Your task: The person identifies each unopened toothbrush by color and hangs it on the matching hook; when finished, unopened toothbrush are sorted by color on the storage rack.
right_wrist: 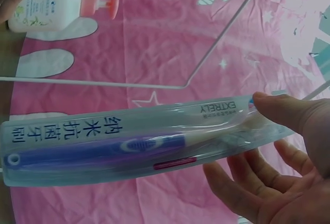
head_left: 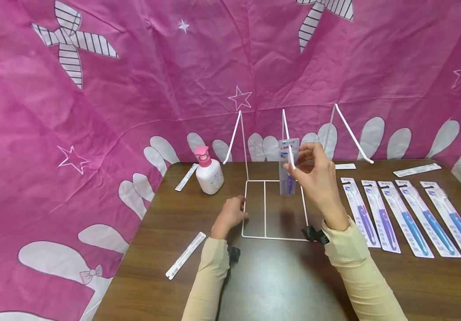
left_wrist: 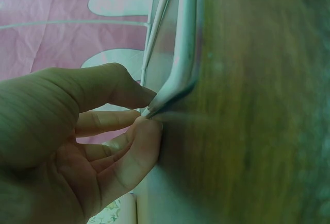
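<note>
Both hands grasp something: the right hand (head_left: 314, 174), raised with wrist bent, pinches an upright packaged toothbrush (head_left: 287, 183) at the wire rack's (head_left: 265, 209) middle prong (head_left: 286, 127), whose tip shows in front of it. Lower, the left hand (head_left: 229, 216) pinches the rack's left base wire. A pump bottle (head_left: 210, 176) stands nearby; five toothbrush packs (head_left: 406, 218) lie rightward.
</note>
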Motion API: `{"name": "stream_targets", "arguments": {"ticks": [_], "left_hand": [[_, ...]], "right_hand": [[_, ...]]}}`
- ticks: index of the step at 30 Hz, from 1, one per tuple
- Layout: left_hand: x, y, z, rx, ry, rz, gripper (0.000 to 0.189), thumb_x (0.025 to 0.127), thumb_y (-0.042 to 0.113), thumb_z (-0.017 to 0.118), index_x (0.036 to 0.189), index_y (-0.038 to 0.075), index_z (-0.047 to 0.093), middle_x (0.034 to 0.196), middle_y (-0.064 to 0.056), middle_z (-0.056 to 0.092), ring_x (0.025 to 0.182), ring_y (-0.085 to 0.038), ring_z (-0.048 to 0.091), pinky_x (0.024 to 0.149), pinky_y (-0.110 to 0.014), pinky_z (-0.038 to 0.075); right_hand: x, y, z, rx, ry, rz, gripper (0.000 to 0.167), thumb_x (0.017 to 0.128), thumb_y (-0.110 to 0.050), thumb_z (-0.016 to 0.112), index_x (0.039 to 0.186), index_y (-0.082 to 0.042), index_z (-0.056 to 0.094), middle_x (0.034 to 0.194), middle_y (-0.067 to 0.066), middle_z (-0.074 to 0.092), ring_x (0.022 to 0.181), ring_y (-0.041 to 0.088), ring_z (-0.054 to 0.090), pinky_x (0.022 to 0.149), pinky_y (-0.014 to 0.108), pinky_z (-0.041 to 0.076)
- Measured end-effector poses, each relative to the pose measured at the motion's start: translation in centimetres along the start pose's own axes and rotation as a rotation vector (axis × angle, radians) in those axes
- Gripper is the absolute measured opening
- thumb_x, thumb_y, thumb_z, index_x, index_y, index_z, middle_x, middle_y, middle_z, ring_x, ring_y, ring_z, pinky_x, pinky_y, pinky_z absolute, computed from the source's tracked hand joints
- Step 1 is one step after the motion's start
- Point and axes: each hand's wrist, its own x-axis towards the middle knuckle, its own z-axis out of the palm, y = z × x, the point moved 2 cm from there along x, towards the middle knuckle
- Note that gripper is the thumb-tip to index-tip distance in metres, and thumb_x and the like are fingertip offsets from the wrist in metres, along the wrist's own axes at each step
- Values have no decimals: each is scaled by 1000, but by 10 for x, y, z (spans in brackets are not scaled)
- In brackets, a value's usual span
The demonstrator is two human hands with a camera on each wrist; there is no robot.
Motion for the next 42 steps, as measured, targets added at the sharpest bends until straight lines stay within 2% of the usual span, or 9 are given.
{"name": "stream_targets", "arguments": {"ticks": [6,15,25,32,39,42], "left_hand": [[0,3,-1,-6,12,27,44,77,0,78,118,-5,64,81,-5,60,74,-21,57,69,-36,51],[0,2,-2,-2,5,23,46,78,0,78,122,-4,64,83,-5,60,75,-21,57,69,-36,50],[-1,-1,0,-8,-8,-4,49,78,1,80,124,-3,63,86,-6,62,76,-21,57,71,-37,51],[-1,-2,0,-12,-11,-8,50,79,1,80,125,-4,63,88,-8,64,79,-22,59,73,-38,52],[0,-1,0,3,-6,6,45,79,5,80,121,-3,64,87,-9,65,77,-22,60,71,-38,52],[1,-1,-1,8,-8,3,45,80,6,80,121,-3,64,89,-10,65,79,-23,60,72,-38,53]], "right_hand": [[11,10,3,-10,26,-49,46,78,5,83,113,7,53,87,17,66,83,30,64,73,9,49],[28,18,10,-13,38,-33,47,79,1,84,115,4,54,89,18,67,81,24,62,70,19,53],[43,29,15,-55,43,-33,47,80,0,84,115,7,54,91,21,67,84,29,65,69,9,47],[56,35,19,-72,41,-29,46,80,0,84,114,7,54,92,21,67,84,29,65,69,18,51],[69,40,24,-71,30,11,46,81,-2,83,116,7,55,94,21,67,84,29,66,70,14,48],[73,43,26,-70,34,21,46,81,-2,82,117,7,54,94,21,67,86,28,66,72,16,49]]}}
